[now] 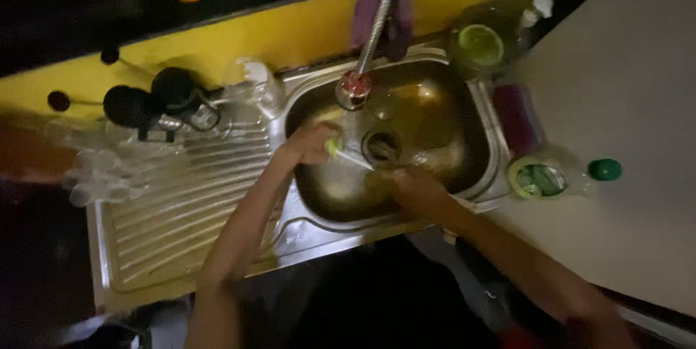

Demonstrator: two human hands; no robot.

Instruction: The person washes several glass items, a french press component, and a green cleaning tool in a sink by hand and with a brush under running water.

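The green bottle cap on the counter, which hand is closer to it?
Right. The right hand is in the sink, on the side toward the green bottle cap. The left hand is farther away, at the sink's opposite side near the draining board.

Pale desk [638,102] with a steel sink [475,102] set in. Right of the sink: a green-capped bottle [562,175] lay flat. Left of it: ribbed draining board [181,204], clear glasses [94,175] along its edge.

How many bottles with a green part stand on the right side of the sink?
2. One bottle with a green label and green cap lies at the sink's right front corner; another with a lime-green top stands at the back right corner. Others may be hidden in the dark.
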